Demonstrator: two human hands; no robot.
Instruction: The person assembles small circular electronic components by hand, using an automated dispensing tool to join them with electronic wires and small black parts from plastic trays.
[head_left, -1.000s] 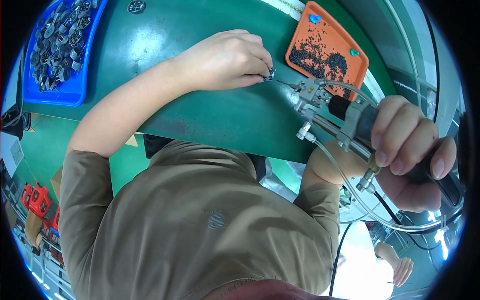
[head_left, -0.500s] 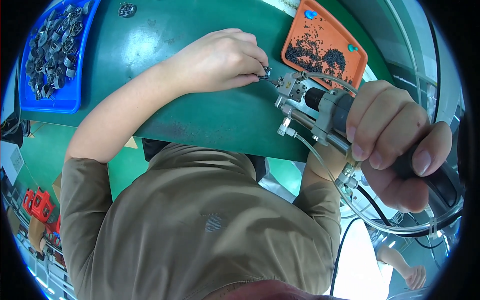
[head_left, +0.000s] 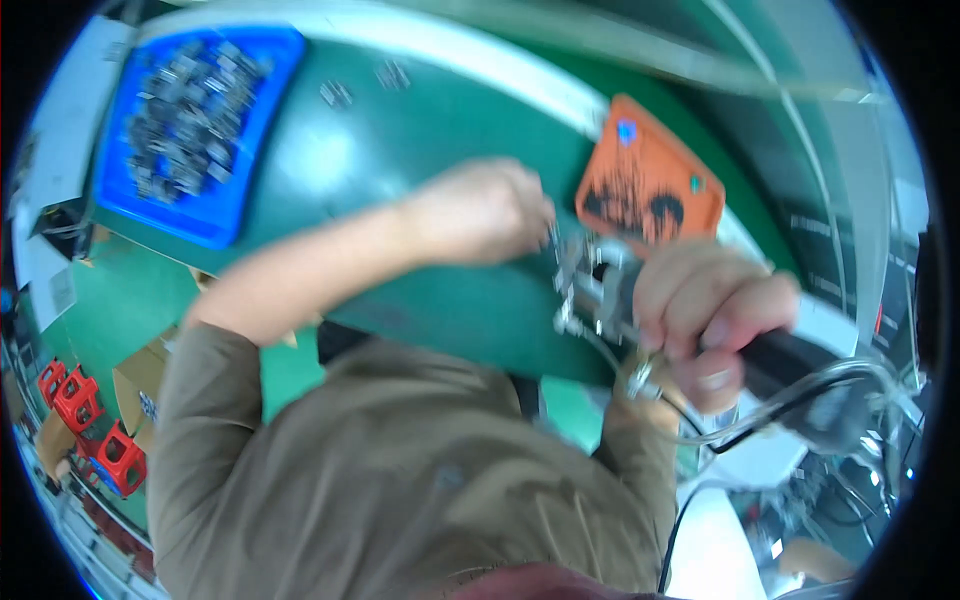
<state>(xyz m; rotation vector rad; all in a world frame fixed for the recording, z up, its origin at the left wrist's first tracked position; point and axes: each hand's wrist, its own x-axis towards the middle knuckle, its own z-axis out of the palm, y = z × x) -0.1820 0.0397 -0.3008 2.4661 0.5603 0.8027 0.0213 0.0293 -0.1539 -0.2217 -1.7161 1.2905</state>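
My left hand (head_left: 482, 212) is closed, its fingertips pinching a small dark part over the green table; motion blur smears the part, which shows more plainly half a second ago. My right hand (head_left: 705, 315) wraps round the dark grip of a hose-fed power screwdriver (head_left: 610, 285). The metal nose of this tool points left and sits right beside my left fingertips. Blur hides whether its tip touches the part.
Dark round parts (head_left: 190, 120) heap in a blue tray (head_left: 268, 110) at far left. Two more lie on the table (head_left: 430, 310) near it. Beyond the tool sits an orange tray (head_left: 665, 155) with tiny black pieces. Hoses (head_left: 780, 420) trail from the tool; red stools (head_left: 75, 400) stand lower left.
The whole view has shifted and blurred, so trays and table appear lower. My left hand still pinches near the tool's nose; my right hand with the screwdriver appears lower and further left.
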